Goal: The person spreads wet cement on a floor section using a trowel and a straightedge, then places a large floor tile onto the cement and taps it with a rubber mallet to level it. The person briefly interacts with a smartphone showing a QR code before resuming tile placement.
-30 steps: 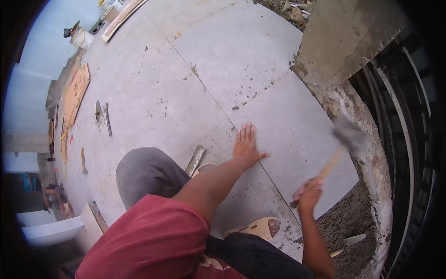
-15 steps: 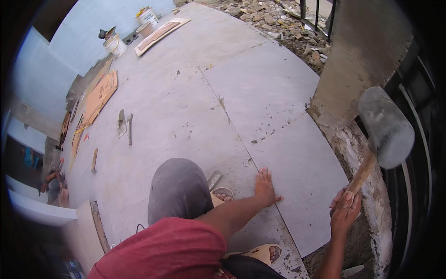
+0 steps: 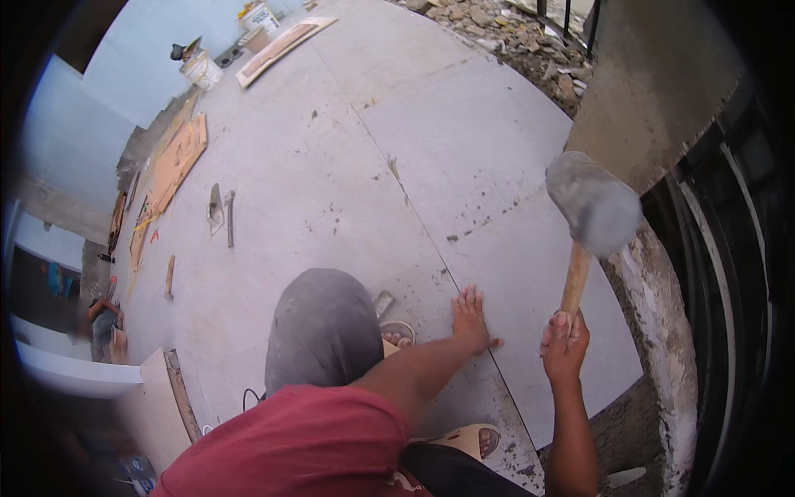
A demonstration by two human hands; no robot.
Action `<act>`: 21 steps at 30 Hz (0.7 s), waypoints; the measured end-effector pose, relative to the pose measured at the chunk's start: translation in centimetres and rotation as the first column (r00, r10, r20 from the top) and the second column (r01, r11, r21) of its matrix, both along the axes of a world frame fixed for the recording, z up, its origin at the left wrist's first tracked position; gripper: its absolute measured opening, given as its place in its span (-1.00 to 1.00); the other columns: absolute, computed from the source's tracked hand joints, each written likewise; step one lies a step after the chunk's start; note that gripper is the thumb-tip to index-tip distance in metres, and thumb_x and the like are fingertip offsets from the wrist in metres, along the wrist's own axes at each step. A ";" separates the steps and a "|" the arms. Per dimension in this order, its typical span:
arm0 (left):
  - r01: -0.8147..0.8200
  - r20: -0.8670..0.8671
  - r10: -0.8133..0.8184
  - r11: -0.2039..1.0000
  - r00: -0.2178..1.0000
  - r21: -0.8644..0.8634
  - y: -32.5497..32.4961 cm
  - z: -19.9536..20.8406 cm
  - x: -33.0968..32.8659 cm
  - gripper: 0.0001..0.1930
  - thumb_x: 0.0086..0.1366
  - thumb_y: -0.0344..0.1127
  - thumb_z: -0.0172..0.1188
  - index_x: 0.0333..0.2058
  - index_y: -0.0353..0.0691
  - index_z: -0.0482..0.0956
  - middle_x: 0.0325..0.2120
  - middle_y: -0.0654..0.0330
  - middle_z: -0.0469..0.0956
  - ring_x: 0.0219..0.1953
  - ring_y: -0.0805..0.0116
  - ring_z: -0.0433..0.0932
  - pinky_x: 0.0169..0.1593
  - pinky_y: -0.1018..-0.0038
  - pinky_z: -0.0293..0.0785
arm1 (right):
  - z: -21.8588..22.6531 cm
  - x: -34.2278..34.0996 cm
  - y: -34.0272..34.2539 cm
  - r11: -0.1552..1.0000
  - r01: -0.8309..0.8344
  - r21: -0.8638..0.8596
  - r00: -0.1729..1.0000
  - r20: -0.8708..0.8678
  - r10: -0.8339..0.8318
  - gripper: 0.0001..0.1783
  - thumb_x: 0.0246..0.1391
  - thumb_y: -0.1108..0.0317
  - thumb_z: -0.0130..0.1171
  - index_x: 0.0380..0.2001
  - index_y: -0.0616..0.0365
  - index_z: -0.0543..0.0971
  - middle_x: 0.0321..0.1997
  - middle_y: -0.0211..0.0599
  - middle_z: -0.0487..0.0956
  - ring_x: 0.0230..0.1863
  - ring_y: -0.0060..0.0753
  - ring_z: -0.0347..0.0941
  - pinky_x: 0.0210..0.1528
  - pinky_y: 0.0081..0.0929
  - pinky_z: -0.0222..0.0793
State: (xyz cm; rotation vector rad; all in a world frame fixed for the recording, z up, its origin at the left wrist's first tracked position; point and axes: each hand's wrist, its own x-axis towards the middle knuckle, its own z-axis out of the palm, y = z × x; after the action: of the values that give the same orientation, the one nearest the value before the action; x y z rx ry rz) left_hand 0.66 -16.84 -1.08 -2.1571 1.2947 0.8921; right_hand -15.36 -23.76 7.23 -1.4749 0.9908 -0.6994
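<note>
My right hand [image 3: 565,344] is wrapped round the wooden handle of a rubber mallet [image 3: 592,203], held up over the right side of the floor with its grey head at the top. Flat on a large grey floor tile [image 3: 538,306], beside the joint with the neighbouring tile, lies my left hand [image 3: 472,321], its fingers stretched out. Between my knee and that hand, part of a flat metal tool [image 3: 383,303] shows by my foot; its kind is hard to make out.
A trowel [image 3: 215,209] and a hammer [image 3: 230,219] lie on the tiles to the left, with another hammer [image 3: 170,277] nearer. Cardboard [image 3: 180,161] and buckets [image 3: 202,70] stand farther back. Rubble [image 3: 480,21] lies beyond the far edge; a concrete pillar [image 3: 662,91] rises right.
The mallet and my right hand have moved left and a little up, from beside the pillar to over the tile. My left hand stays pressed on the tile.
</note>
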 end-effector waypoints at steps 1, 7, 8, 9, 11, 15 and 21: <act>0.002 0.002 -0.002 1.000 1.000 -0.012 -0.1 0.0 0.1 0.32 0.11 0.58 0.01 0.40 -0.49 -0.30 0.44 -0.26 -0.40 0.49 -0.15 -0.38 0.46 0.03 -0.31 | -0.6 -0.2 0.5 0.999 0.015 -0.038 0.992 0.122 -0.010 -0.62 0.36 0.08 0.00 -0.35 0.21 0.43 -0.65 -0.28 0.42 -0.71 -0.47 0.33 -0.62 -0.39 0.22; 0.043 -0.009 -0.043 0.999 0.999 -0.017 -1.0 -0.4 -1.0 0.31 0.11 0.57 0.01 0.40 -0.50 -0.29 0.44 -0.27 -0.38 0.49 -0.18 -0.38 0.46 0.05 -0.28 | -8.3 -2.7 -0.5 0.980 -0.176 -0.088 0.871 -0.478 0.113 -0.58 0.30 0.07 0.09 -0.36 0.29 0.50 -0.65 -0.07 0.48 -0.63 -0.27 0.41 -0.50 -0.29 0.33; 0.041 0.010 -0.041 0.999 0.999 0.004 -0.8 -0.2 -0.3 0.31 0.11 0.57 0.01 0.40 -0.50 -0.29 0.44 -0.27 -0.37 0.49 -0.19 -0.37 0.45 0.05 -0.28 | -6.2 -1.3 -1.7 0.978 -0.204 -0.037 0.880 -0.446 0.166 -0.58 0.31 0.06 0.08 -0.36 0.27 0.50 -0.66 -0.11 0.47 -0.64 -0.29 0.39 -0.51 -0.31 0.31; 0.029 0.020 -0.029 1.000 0.999 0.005 -0.4 0.1 -0.1 0.31 0.11 0.57 0.01 0.40 -0.50 -0.29 0.44 -0.27 -0.37 0.49 -0.19 -0.37 0.45 0.06 -0.27 | -3.9 -0.7 -2.0 0.987 -0.161 0.017 0.914 -0.374 0.155 -0.54 0.33 0.03 0.06 -0.42 0.25 0.49 -0.69 -0.26 0.40 -0.66 -0.42 0.33 -0.54 -0.38 0.27; 0.014 0.022 -0.014 1.000 1.000 0.000 -0.4 0.3 0.0 0.32 0.10 0.58 0.01 0.40 -0.49 -0.28 0.44 -0.28 -0.36 0.49 -0.20 -0.37 0.45 0.06 -0.27 | -0.2 -0.4 -0.7 0.999 -0.051 -0.018 0.980 -0.194 0.047 -0.52 0.33 0.01 0.05 -0.47 0.24 0.49 -0.69 -0.31 0.37 -0.66 -0.46 0.32 -0.55 -0.41 0.26; 0.035 0.015 -0.035 0.999 0.999 0.003 -0.9 0.4 -0.6 0.31 0.10 0.57 0.03 0.40 -0.49 -0.28 0.44 -0.28 -0.35 0.49 -0.18 -0.37 0.45 0.07 -0.26 | -4.2 -2.9 2.6 0.992 0.127 -0.003 0.984 0.128 -0.126 -0.49 0.33 0.00 0.05 -0.52 0.23 0.48 -0.69 -0.32 0.36 -0.64 -0.51 0.34 -0.54 -0.43 0.27; 0.005 0.010 -0.006 0.999 1.000 0.044 -1.1 0.6 -0.3 0.32 0.10 0.53 0.09 0.39 -0.53 -0.28 0.43 -0.30 -0.34 0.48 -0.22 -0.38 0.46 0.05 -0.27 | -5.2 -2.9 -1.3 0.991 -0.096 0.090 0.906 -0.404 0.124 -0.48 0.35 -0.06 -0.01 -0.50 0.19 0.44 -0.70 -0.34 0.38 -0.65 -0.45 0.39 -0.51 -0.43 0.33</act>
State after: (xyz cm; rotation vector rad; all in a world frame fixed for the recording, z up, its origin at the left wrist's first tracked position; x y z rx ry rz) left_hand 0.35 -17.96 -0.51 -2.1209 1.2641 0.8981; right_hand -18.30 -25.09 2.05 -1.6390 1.2228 -0.2713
